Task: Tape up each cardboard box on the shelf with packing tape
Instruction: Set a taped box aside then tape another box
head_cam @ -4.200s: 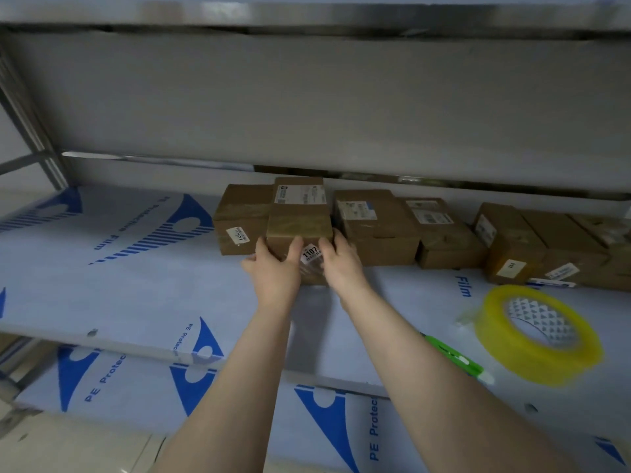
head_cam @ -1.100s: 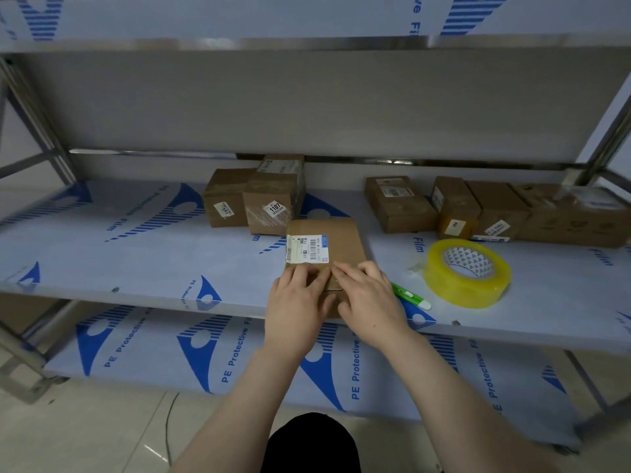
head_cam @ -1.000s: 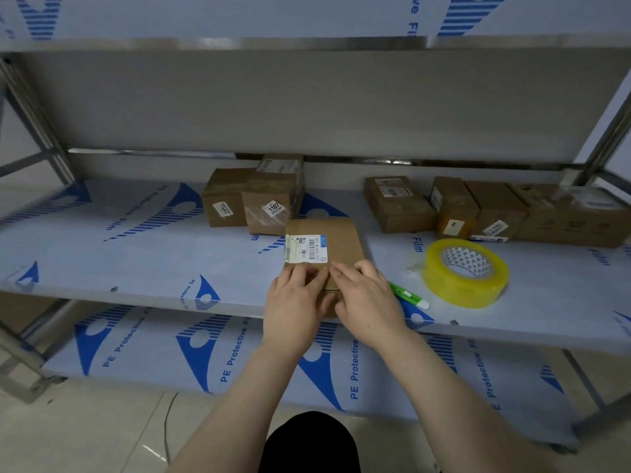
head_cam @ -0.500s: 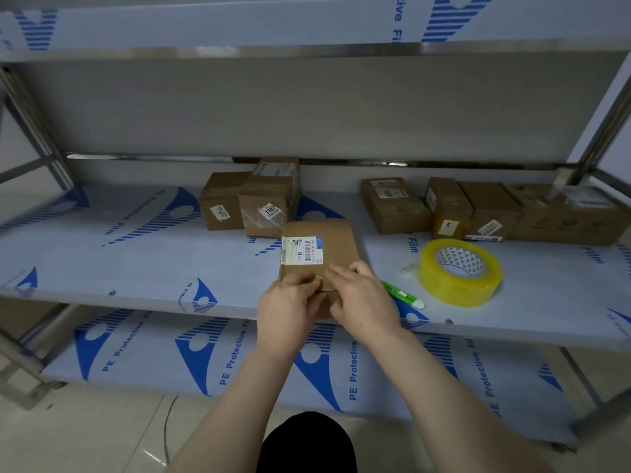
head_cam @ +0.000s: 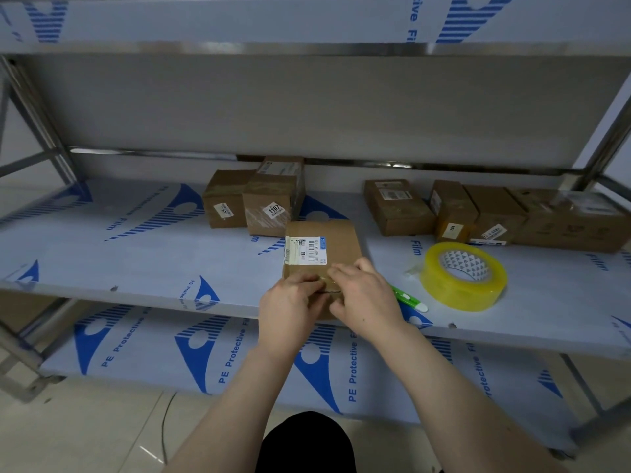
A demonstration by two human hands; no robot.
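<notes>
Green-and-white pen (head_cam: 408, 297), beige tiled floor (head_cam: 85, 431), thin dark cable (head_cam: 164, 431)

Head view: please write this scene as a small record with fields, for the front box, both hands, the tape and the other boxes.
front box: flat near the front edge of the shelf, barcode label on top
left hand: grips the box's near end, fingers curled
right hand: holds the same end
tape roll: yellow, flat, right of the box, untouched
green tool: between right hand and roll
back-left boxes: two, side by side
back-right boxes: a row
</notes>
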